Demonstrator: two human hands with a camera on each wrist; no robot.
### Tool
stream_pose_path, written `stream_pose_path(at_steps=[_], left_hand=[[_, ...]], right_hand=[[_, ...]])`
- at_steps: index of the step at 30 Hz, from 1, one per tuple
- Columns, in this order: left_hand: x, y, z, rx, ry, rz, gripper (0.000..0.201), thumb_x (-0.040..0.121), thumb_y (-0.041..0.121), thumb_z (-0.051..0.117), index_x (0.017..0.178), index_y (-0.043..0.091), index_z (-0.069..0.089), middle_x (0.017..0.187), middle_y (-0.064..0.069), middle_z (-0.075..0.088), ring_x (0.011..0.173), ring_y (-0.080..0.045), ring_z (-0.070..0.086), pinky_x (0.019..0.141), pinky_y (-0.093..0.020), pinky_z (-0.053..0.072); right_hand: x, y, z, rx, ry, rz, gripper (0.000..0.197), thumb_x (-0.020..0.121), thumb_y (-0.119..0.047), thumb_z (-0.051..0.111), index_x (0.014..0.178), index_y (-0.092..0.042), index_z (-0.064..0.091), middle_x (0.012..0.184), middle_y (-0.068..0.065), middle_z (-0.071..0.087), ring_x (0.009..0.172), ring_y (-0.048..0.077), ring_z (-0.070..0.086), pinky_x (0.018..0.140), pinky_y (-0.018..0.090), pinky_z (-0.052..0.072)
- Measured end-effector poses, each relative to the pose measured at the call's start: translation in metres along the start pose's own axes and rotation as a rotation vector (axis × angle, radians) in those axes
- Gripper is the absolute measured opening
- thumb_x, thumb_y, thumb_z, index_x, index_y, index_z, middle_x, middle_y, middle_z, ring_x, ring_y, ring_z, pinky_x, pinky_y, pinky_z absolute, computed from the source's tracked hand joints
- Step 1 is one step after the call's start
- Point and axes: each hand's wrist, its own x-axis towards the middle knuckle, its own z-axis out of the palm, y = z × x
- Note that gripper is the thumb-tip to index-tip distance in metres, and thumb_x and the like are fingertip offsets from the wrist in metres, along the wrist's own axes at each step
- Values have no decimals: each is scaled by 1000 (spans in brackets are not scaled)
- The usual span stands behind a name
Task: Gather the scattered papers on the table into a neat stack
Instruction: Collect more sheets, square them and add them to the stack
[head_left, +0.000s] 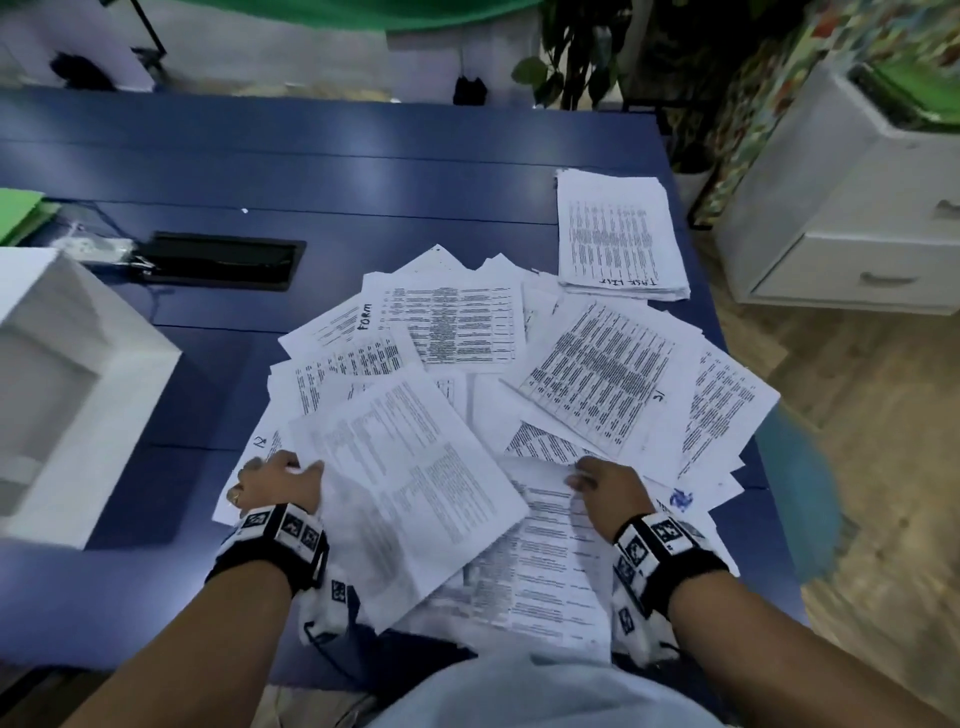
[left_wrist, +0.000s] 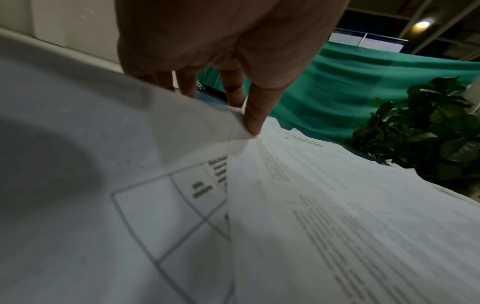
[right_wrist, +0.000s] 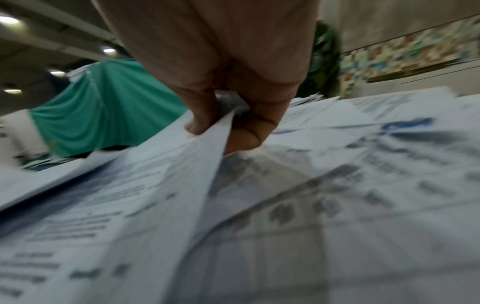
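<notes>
Several printed white sheets (head_left: 597, 374) lie fanned and overlapping on the blue table (head_left: 363, 171), in front of me and to the right. A squared stack of papers (head_left: 618, 234) sits beyond them at the table's far right. My left hand (head_left: 293, 470) pinches the corner of a large sheet (head_left: 415, 478) at the pile's near left; the left wrist view shows its thumb (left_wrist: 253, 121) on top of that corner and the fingers behind it. At the pile's near right, my right hand (head_left: 582, 478) pinches the raised edge of another sheet (right_wrist: 182, 174) between thumb and forefinger.
A white box (head_left: 78, 374) stands at the table's left, with a black cable hatch (head_left: 223, 260) and a green folder (head_left: 21, 213) behind it. A white drawer cabinet (head_left: 852, 208) and plants (head_left: 571, 57) stand past the table's right edge.
</notes>
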Motion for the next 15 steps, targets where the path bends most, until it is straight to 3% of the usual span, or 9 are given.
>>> stream_pose_path(at_steps=[4, 6, 9, 12, 15], left_hand=[[16, 3, -3, -26, 27, 53, 37, 80, 40, 66, 100, 9, 68, 122, -18, 57, 114, -43, 48, 96, -48, 42], [20, 7, -3, -27, 33, 76, 36, 83, 38, 64, 103, 8, 66, 125, -18, 55, 117, -43, 45, 95, -48, 41], [25, 13, -3, -64, 43, 34, 38, 87, 38, 60, 113, 10, 62, 132, -19, 48, 120, -44, 39, 97, -50, 36], [33, 19, -1, -240, 66, 34, 34, 86, 28, 64, 109, 3, 62, 133, -21, 44, 115, -45, 47, 100, -48, 39], [38, 27, 1, -336, 47, 69, 30, 84, 23, 66, 100, -2, 63, 126, -24, 46, 102, -43, 56, 96, -45, 44]], right_hand=[[19, 28, -36, 34, 245, 154, 22, 88, 4, 41, 85, -7, 61, 96, 13, 69, 83, 28, 63, 75, 31, 50], [25, 40, -47, 29, 334, 231, 20, 90, -1, 41, 91, -2, 62, 97, 23, 66, 84, 35, 61, 75, 37, 50], [31, 52, -54, 98, 459, 352, 24, 95, -8, 44, 108, 3, 60, 110, 31, 60, 99, 45, 57, 82, 42, 46], [38, 49, -56, 147, 435, 434, 34, 96, -13, 47, 124, 5, 53, 126, 30, 54, 115, 45, 51, 94, 42, 41], [46, 42, -50, 147, 389, 464, 35, 91, -15, 54, 121, 4, 52, 121, 28, 56, 111, 42, 54, 90, 38, 42]])
